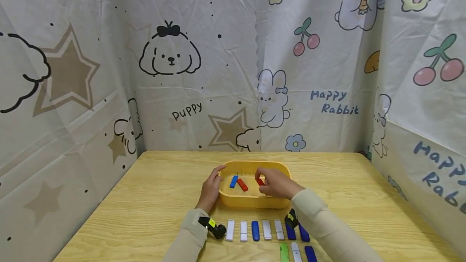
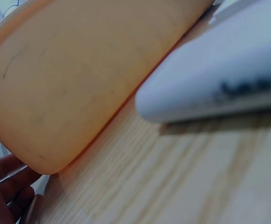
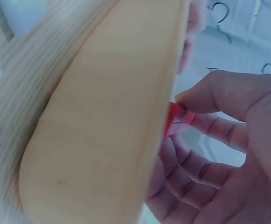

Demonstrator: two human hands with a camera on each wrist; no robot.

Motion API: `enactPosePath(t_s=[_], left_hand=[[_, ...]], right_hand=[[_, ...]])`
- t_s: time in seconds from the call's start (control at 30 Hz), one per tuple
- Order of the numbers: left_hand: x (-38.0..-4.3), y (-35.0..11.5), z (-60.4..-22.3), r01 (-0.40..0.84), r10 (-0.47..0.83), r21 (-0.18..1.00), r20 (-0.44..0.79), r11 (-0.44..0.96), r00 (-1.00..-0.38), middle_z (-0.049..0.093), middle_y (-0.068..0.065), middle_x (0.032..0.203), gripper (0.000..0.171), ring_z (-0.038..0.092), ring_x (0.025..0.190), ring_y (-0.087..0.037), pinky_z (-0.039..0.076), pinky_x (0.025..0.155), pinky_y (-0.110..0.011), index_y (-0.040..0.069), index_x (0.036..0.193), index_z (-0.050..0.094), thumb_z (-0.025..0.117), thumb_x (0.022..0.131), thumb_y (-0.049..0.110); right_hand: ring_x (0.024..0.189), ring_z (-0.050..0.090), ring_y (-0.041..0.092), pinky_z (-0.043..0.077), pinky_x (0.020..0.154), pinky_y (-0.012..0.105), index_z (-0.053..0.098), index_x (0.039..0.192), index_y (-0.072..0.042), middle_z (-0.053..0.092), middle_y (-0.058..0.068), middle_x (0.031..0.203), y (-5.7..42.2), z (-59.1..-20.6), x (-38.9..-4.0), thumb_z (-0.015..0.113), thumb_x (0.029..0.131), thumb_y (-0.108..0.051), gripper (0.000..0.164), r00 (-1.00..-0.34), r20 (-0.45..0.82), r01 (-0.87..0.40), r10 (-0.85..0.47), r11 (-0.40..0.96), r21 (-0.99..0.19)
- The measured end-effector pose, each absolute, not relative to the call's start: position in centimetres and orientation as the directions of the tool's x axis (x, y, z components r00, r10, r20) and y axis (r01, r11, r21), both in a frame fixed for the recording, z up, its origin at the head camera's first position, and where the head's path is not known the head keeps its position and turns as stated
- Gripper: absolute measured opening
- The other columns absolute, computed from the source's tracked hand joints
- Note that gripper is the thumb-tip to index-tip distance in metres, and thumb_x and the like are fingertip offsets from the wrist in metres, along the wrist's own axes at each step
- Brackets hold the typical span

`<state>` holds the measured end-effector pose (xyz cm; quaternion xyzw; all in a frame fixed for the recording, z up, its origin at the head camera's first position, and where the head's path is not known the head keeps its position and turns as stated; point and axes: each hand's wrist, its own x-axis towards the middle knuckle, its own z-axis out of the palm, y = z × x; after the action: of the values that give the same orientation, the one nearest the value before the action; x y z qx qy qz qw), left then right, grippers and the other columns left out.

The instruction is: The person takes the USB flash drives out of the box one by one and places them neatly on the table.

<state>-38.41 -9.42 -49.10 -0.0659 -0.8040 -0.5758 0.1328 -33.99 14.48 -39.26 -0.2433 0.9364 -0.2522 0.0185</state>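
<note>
At the left end of a yellow plastic bin (image 1: 255,202), my left hand (image 1: 211,187) holds the rim; its fingers (image 2: 15,184) lie against the bin's outside in the left wrist view. My right hand (image 1: 276,183) reaches over the near rim and pinches a red USB stick (image 1: 260,182) between thumb and fingers. In the right wrist view, the bin wall partly hides this red stick (image 3: 178,119). On the bin's floor, left of it, lie another red USB stick (image 1: 242,184) and a blue one (image 1: 234,181), close together.
In front of the bin, a row of white and blue USB sticks (image 1: 255,231) lies side by side on the wooden table (image 1: 145,213). Nearer are a green stick (image 1: 284,252), a white one (image 1: 296,251) and a dark blue one (image 1: 310,253). Printed curtains (image 1: 204,92) enclose the table.
</note>
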Motion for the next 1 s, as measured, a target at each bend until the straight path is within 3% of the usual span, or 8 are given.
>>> enactPosePath(t_s=[0.3,0.63,1.0], left_hand=[[-38.4,-9.4,-49.1,0.261,-0.046,0.909,0.291,0.325,-0.956,0.052,-0.005,0.140,0.040,0.049,0.122,-0.026,0.036,0.104,-0.051,0.027,0.132,0.057,0.043,0.097,0.017],[-38.3,-9.4,-48.9,0.270,-0.045,0.904,0.301,0.330,-0.953,0.051,-0.006,0.141,0.040,0.044,0.130,-0.029,0.033,0.107,-0.053,0.025,0.132,0.057,0.043,0.096,0.016],[-38.1,-9.3,-48.8,0.245,-0.048,0.918,0.272,0.313,-0.961,0.050,-0.006,0.142,0.040,0.044,0.130,-0.028,0.033,0.107,-0.052,0.026,0.133,0.056,0.043,0.097,0.017]], right_hand=[[0.057,0.048,0.016,0.043,0.053,0.026,0.057,0.105,-0.015,0.052,0.003,0.067,15.6,-38.1,-30.8,0.067,0.084,-0.008,0.024,-0.860,0.148,-0.495,-0.488,0.731,-0.469],[0.052,0.042,0.009,0.040,0.050,0.022,0.056,0.100,-0.015,0.049,-0.004,0.064,15.4,-37.7,-27.2,0.066,0.083,-0.007,0.021,-0.818,0.179,-0.567,-0.546,0.715,-0.409],[0.055,0.042,0.008,0.039,0.051,0.023,0.054,0.098,-0.014,0.051,-0.006,0.069,14.9,-38.4,-24.5,0.068,0.080,-0.008,0.023,-0.826,0.120,-0.533,-0.551,0.694,-0.483]])
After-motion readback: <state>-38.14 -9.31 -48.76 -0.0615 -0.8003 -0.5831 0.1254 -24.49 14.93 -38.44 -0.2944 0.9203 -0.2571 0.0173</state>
